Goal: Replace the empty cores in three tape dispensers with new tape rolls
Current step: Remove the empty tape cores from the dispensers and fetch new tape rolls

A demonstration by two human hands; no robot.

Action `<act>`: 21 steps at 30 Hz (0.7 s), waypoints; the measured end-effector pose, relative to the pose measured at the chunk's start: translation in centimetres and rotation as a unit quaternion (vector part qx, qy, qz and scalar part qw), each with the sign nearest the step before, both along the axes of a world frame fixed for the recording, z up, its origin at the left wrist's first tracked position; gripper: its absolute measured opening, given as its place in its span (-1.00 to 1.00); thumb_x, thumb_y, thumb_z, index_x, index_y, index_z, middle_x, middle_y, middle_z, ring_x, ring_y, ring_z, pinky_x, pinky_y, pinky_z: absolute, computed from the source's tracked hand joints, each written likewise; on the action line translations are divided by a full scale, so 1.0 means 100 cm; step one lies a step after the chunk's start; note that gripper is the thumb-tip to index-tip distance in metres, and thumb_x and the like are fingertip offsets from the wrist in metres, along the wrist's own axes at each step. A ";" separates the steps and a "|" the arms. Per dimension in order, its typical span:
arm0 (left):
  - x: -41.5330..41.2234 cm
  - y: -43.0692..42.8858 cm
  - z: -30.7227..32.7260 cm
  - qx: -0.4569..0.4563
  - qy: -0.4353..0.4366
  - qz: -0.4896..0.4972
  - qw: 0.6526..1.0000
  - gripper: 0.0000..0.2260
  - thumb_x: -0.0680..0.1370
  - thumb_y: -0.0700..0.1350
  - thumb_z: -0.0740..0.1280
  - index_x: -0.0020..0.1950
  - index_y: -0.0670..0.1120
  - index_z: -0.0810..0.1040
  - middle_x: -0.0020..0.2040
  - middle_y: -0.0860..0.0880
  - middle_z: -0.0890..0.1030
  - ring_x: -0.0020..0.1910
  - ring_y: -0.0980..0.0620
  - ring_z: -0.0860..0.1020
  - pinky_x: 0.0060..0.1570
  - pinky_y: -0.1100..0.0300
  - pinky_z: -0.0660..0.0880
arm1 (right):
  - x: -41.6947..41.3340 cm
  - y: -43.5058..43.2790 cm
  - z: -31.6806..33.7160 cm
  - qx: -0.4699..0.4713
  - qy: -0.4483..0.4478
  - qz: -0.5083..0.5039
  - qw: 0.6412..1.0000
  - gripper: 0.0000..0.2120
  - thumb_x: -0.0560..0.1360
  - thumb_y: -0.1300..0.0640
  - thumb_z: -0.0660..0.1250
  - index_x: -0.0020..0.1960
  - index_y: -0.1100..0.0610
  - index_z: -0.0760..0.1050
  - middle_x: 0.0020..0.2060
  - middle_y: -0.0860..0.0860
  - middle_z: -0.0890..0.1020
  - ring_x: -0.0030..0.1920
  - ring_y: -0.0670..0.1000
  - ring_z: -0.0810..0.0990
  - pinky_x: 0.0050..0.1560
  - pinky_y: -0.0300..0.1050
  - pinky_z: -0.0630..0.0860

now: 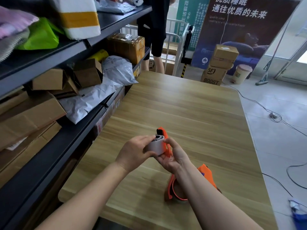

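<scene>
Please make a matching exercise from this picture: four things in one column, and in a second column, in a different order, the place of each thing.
Things:
1. grey core
2. second dispenser
3. bucket
4. green bag

Places:
A. on the floor beside stacked boxes
B. on the upper shelf
C. on the table under the right forearm
D. between the left hand and the right hand

Pairs: 1-D, 2-C, 3-A, 4-B
</scene>
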State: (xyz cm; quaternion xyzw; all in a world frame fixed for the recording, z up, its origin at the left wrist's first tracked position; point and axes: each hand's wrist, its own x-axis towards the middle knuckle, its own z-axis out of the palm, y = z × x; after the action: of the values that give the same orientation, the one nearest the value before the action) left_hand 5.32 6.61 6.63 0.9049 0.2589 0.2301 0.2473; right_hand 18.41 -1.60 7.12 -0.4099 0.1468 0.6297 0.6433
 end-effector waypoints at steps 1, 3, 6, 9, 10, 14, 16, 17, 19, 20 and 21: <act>0.000 0.001 0.001 0.005 0.007 -0.002 1.000 -0.49 0.31 0.01 0.48 0.20 -0.18 0.59 0.08 -0.09 0.66 0.04 -0.05 0.61 0.06 0.28 0.39 | 0.001 0.001 0.000 -0.005 -0.005 0.005 1.000 -0.69 0.46 0.25 0.32 0.19 0.28 0.47 0.07 0.25 0.57 -0.04 0.22 0.60 -0.35 0.09 0.63; 0.000 0.000 0.004 -0.025 0.001 0.018 1.000 -0.52 0.30 -0.03 0.53 0.17 -0.16 0.60 0.04 -0.07 0.65 0.02 -0.05 0.59 -0.01 0.31 0.38 | 0.001 0.002 -0.001 -0.013 -0.027 0.013 0.999 -0.62 0.46 0.26 0.32 0.26 0.29 0.44 0.07 0.26 0.57 -0.03 0.22 0.61 -0.33 0.10 0.64; 0.004 0.000 0.007 -0.071 -0.017 0.047 0.996 -0.58 0.29 -0.08 0.56 0.12 -0.14 0.63 -0.02 -0.07 0.65 -0.04 -0.02 0.57 -0.10 0.33 0.36 | 0.002 0.002 -0.002 -0.017 -0.050 0.020 0.998 -0.57 0.46 0.28 0.31 0.32 0.31 0.42 0.17 0.27 0.56 0.05 0.22 0.60 -0.25 0.10 0.66; 0.006 0.001 0.010 -0.116 -0.021 0.058 0.991 -0.61 0.29 -0.11 0.56 0.09 -0.13 0.65 -0.05 -0.06 0.66 -0.07 0.00 0.58 -0.12 0.27 0.41 | 0.002 -0.001 -0.004 -0.007 -0.049 0.018 0.999 -0.58 0.46 0.30 0.31 0.31 0.32 0.42 0.16 0.26 0.58 0.08 0.22 0.60 -0.11 0.13 0.62; 0.007 0.002 0.010 -0.137 -0.028 0.066 0.988 -0.63 0.28 -0.12 0.57 0.06 -0.12 0.66 -0.07 -0.04 0.67 -0.10 0.02 0.58 -0.13 0.24 0.45 | 0.003 -0.001 -0.004 0.000 -0.054 0.020 0.998 -0.62 0.46 0.30 0.31 0.27 0.34 0.43 0.07 0.26 0.61 0.01 0.22 0.64 -0.11 0.13 0.61; 0.007 0.001 0.011 -0.185 -0.044 0.092 0.977 -0.62 0.29 -0.15 0.57 0.08 -0.04 0.62 -0.11 0.00 0.64 -0.14 0.05 0.59 -0.12 0.21 0.51 | 0.005 0.001 -0.002 -0.012 -0.083 0.024 0.996 -0.82 0.46 0.35 0.31 0.05 0.36 0.47 -0.21 0.24 0.65 -0.32 0.18 0.69 -0.19 0.11 0.63; 0.009 0.000 0.009 -0.180 -0.041 0.099 0.978 -0.69 0.29 -0.13 0.57 -0.01 -0.04 0.61 -0.16 0.03 0.62 -0.19 0.06 0.57 -0.17 0.23 0.48 | 0.004 0.001 -0.001 -0.021 -0.081 0.022 0.996 -0.77 0.45 0.35 0.31 0.10 0.36 0.45 -0.15 0.26 0.63 -0.34 0.18 0.69 -0.28 0.11 0.66; 0.010 0.000 0.007 -0.181 -0.043 0.099 0.977 -0.73 0.29 -0.14 0.56 -0.06 -0.05 0.62 -0.18 0.02 0.63 -0.20 0.06 0.56 -0.19 0.23 0.47 | 0.003 0.001 -0.001 -0.021 -0.076 0.019 0.997 -0.74 0.46 0.35 0.31 0.14 0.36 0.44 -0.13 0.26 0.63 -0.34 0.18 0.69 -0.33 0.10 0.66; 0.012 0.001 0.006 -0.181 -0.048 0.100 0.977 -0.77 0.30 -0.16 0.55 -0.08 -0.08 0.65 -0.18 -0.01 0.66 -0.20 0.06 0.57 -0.18 0.24 0.48 | 0.002 0.000 -0.002 -0.016 -0.059 0.008 0.998 -0.71 0.46 0.34 0.30 0.18 0.35 0.43 -0.13 0.26 0.64 -0.34 0.18 0.69 -0.41 0.06 0.63; 0.014 0.002 0.007 -0.176 -0.053 0.101 0.978 -0.78 0.31 -0.18 0.55 -0.07 -0.10 0.67 -0.16 -0.02 0.67 -0.18 0.07 0.58 -0.16 0.25 0.49 | 0.003 0.000 -0.003 -0.013 -0.052 0.003 0.999 -0.72 0.47 0.34 0.30 0.17 0.35 0.44 -0.18 0.26 0.66 -0.35 0.17 0.69 -0.42 0.06 0.63; 0.015 0.003 0.009 -0.177 -0.058 0.101 0.977 -0.79 0.32 -0.19 0.55 -0.07 -0.12 0.68 -0.15 -0.02 0.67 -0.17 0.08 0.59 -0.13 0.25 0.50 | 0.003 0.000 -0.003 -0.010 -0.049 0.000 0.999 -0.74 0.47 0.34 0.30 0.15 0.34 0.45 -0.22 0.25 0.67 -0.35 0.17 0.69 -0.40 0.08 0.64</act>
State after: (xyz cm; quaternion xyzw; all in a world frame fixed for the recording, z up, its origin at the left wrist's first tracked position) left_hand 6.83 6.90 7.51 0.8009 0.3708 0.2564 0.3941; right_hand 18.73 -1.60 6.81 -0.4466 0.1210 0.6071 0.6460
